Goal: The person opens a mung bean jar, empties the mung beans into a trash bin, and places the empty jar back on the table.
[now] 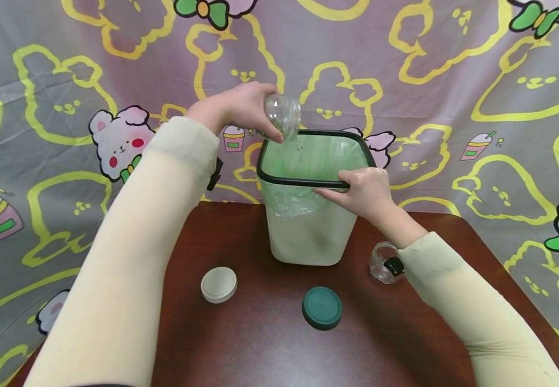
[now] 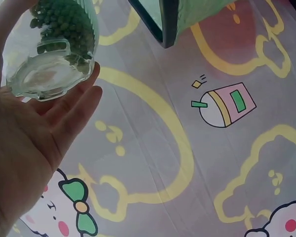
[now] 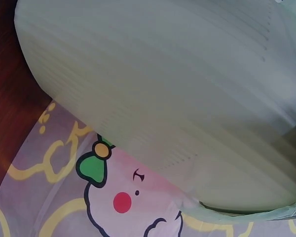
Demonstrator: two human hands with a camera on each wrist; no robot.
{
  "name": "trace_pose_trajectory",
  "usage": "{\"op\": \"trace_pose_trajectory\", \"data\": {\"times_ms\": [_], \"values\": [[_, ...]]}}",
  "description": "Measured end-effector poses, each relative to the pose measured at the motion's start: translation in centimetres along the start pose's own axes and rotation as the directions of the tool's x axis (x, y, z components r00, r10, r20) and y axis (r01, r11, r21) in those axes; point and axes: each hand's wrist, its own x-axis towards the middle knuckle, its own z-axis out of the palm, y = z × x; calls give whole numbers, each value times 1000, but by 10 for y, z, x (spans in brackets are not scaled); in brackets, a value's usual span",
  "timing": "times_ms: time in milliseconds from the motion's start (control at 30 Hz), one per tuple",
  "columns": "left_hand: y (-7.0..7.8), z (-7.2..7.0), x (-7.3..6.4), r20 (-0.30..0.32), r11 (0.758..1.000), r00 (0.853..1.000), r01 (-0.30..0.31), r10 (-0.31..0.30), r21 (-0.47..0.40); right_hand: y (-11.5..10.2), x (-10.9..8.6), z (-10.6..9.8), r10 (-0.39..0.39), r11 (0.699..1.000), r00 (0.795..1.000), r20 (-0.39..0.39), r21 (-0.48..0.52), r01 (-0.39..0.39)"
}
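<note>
My left hand (image 1: pixel 250 107) grips a clear glass jar (image 1: pixel 286 110) lying on its side, its mouth over the left edge of a trash can (image 1: pixel 308 239). Small green beans (image 2: pixel 64 24) sit inside the jar in the left wrist view, along with its clear base. With my right hand (image 1: pixel 367 193) I pinch the can's black rim (image 1: pixel 303 181) at the front right corner. A thin green bag (image 1: pixel 289 199) lines the can and folds over its outside. The right wrist view mostly shows the can's pale wall (image 3: pixel 138 89), the hand barely in frame.
On the brown table (image 1: pixel 260 344), a white lid (image 1: pixel 219 284) lies at the left and a dark green lid (image 1: pixel 322 306) in front of the can. Another clear glass jar (image 1: pixel 381 269) stands beside my right wrist, partly covered. A patterned cloth (image 1: pixel 424 102) hangs behind.
</note>
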Motion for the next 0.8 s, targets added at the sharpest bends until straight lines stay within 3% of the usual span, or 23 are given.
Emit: {"op": "trace_pose_trajectory", "data": {"times_ms": [400,800], "values": [[1,0,0,27,999,1000,-3,1,38,0,-1,-1,3,1000,1000,-3,5,-3],[3,-7,-2,-7,998,1000,-7,8,61,1,-1,0,-2,1000,1000,-8,-1,2]]}}
